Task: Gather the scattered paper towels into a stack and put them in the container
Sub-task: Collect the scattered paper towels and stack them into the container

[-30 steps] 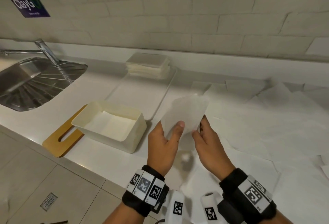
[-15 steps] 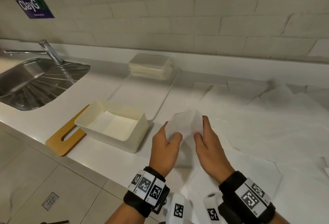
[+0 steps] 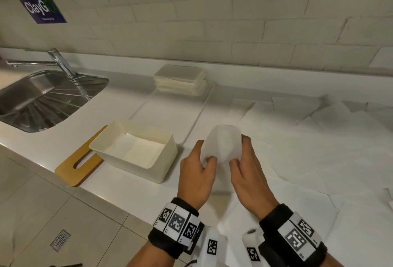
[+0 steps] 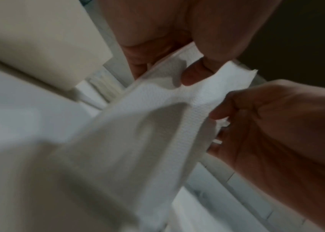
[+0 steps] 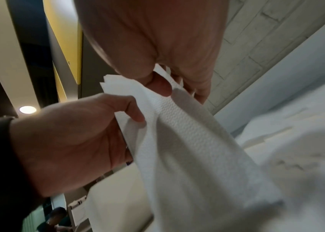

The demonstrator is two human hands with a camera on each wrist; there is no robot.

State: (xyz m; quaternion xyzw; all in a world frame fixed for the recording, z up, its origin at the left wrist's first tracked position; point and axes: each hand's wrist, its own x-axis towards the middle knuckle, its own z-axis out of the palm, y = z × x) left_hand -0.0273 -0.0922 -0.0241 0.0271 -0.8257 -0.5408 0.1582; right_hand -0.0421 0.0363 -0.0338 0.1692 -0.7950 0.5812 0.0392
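Observation:
A small bundle of white paper towels (image 3: pixel 223 145) is held upright above the counter, just right of the container. My left hand (image 3: pixel 205 151) pinches its left edge with thumb in front and fingers behind. My right hand (image 3: pixel 239 151) pinches the right edge the same way. In the left wrist view the towels (image 4: pixel 157 122) bow between the two thumbs; the right wrist view shows several layered towel edges (image 5: pixel 116 81). The cream container (image 3: pixel 168 160) stands open with a white sheet lying flat inside. Several more towels (image 3: pixel 319 150) lie scattered over the counter to the right.
A wooden lid (image 3: pixel 78 167) lies partly under the container near the counter's front edge. Behind it is a white tray (image 3: pixel 170 116) with a neat stack of folded towels (image 3: pixel 180 79) at its far end. A steel sink (image 3: pixel 42 101) and faucet (image 3: pixel 61 62) are at far left.
The bundle has come down a little. Both hands have drawn in on its sides, so it is narrower and bowed instead of spread flat.

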